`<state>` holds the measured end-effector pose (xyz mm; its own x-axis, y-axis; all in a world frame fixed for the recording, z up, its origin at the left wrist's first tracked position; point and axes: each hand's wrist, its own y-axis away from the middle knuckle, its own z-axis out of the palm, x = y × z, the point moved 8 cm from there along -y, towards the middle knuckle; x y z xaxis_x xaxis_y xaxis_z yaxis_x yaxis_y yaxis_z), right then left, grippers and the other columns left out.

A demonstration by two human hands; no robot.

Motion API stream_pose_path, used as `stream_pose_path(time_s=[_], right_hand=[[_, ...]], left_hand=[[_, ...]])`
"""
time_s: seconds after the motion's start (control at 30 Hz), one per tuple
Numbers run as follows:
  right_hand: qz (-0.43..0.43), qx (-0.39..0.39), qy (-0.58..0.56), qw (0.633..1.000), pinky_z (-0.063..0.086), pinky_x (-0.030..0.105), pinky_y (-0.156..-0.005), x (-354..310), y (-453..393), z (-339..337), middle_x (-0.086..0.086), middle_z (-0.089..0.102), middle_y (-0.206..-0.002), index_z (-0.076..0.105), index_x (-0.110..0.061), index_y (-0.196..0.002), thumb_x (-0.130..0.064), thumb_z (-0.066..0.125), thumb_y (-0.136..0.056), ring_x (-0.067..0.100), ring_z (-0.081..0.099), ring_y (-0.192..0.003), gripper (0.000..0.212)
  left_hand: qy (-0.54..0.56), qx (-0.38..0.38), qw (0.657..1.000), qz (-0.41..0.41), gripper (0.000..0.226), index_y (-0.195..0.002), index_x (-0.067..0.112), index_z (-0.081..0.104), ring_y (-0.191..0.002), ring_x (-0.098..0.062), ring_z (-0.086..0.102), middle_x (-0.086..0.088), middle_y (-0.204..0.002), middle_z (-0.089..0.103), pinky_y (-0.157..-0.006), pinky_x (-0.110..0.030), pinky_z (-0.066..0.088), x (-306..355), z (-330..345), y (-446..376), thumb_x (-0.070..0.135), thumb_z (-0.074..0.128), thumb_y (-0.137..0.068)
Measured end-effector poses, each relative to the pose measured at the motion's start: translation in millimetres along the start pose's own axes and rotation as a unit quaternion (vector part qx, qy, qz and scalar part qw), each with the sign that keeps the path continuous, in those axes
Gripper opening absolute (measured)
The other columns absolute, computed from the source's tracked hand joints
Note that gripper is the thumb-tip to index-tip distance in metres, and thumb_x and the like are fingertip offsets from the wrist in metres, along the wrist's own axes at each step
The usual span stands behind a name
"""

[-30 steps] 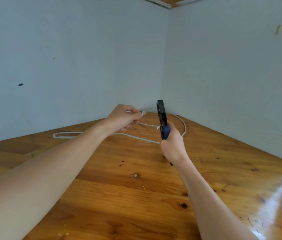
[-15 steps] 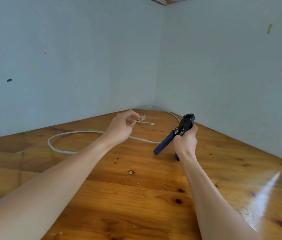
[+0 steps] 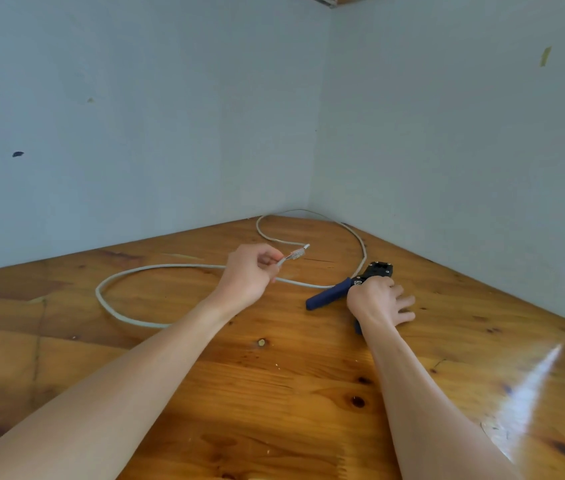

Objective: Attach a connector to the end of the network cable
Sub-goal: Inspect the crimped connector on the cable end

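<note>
1 cable (image 3: 156,268), 1 crimper (image 3: 340,289), 2 hands

A wooden table (image 3: 274,393), varnished and knotty, fills the lower view, with a bright glare streak near its right edge. Two pale blue walls (image 3: 135,116) meet in a corner behind it. The left wall bears a small dark mark (image 3: 17,154); the right wall a yellowish scrap (image 3: 546,56).
</note>
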<state>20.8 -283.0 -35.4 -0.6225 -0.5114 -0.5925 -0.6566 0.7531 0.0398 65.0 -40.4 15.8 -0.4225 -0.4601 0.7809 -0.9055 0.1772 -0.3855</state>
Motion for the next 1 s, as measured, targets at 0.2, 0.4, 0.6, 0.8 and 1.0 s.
stream_pose_path(time_s=[0.2, 0.4, 0.6, 0.8, 1.0], right_hand=[[0.009, -0.042, 0.053, 0.998, -0.012, 0.054, -0.121, 2.9, -0.6, 11.0, 0.021, 0.012, -0.165, 0.021, 0.004, -0.153, -0.013, 0.043, -0.099, 0.041, -0.010, -0.153, 0.061], [-0.005, -0.049, 0.065, 0.997, -0.013, 0.050, -0.121, 2.9, 0.0, 15.4, 0.023, 0.003, -0.166, 0.012, 0.006, -0.155, -0.012, 0.037, -0.100, 0.040, -0.013, -0.153, 0.062], [-0.018, -0.041, 0.029, 0.999, -0.013, 0.051, -0.121, 1.9, 4.7, 12.5, 0.026, 0.000, -0.165, 0.007, 0.008, -0.154, -0.018, 0.042, -0.100, 0.044, -0.014, -0.152, 0.070], [-0.318, 0.036, -0.159, 0.934, 0.021, 0.044, -0.121, -50.8, 37.0, -6.6, 0.008, 0.036, -0.158, 0.035, -0.019, -0.151, -0.003, 0.057, -0.093, 0.030, 0.012, -0.152, 0.064], [-0.411, -0.130, -0.326, 0.841, 0.055, 0.027, -0.082, -75.0, 70.2, 0.9, 0.001, 0.067, -0.108, 0.058, -0.029, -0.128, -0.007, 0.066, -0.093, 0.014, 0.065, -0.098, 0.043]], left_hand=[[-0.008, 0.009, 1.000, 0.028, 0.018, -0.110, 0.021, 0.071, -0.065, -0.006, 0.063, 0.006, -0.098, 0.068, -0.054, -0.012, 0.047, 5.0, 3.0, 2.1, 0.013, 0.065, -0.095], [-0.022, 0.015, 0.999, 0.035, 0.021, -0.113, 0.022, 0.071, -0.092, 0.001, 0.059, 0.010, -0.101, 0.067, -0.071, -0.011, 0.041, 2.8, 2.9, 1.1, 0.013, 0.064, -0.095], [-0.029, 0.020, 0.999, 0.038, 0.019, -0.108, 0.024, 0.073, -0.094, 0.002, 0.059, 0.013, -0.099, 0.067, -0.071, -0.010, 0.039, 2.9, 3.9, -0.9, 0.014, 0.066, -0.094], [-0.033, 0.059, 0.995, 0.067, 0.015, -0.102, 0.026, 0.075, -0.084, 0.009, 0.060, 0.021, -0.088, 0.067, -0.070, -0.008, 0.039, 3.1, -2.8, 2.2, 0.017, 0.070, -0.091], [-0.055, 0.073, 0.988, 0.125, 0.015, -0.102, 0.022, 0.078, -0.069, 0.016, 0.055, 0.017, -0.087, 0.071, -0.064, -0.001, 0.039, 5.4, -12.5, 10.8, 0.016, 0.072, -0.090]])
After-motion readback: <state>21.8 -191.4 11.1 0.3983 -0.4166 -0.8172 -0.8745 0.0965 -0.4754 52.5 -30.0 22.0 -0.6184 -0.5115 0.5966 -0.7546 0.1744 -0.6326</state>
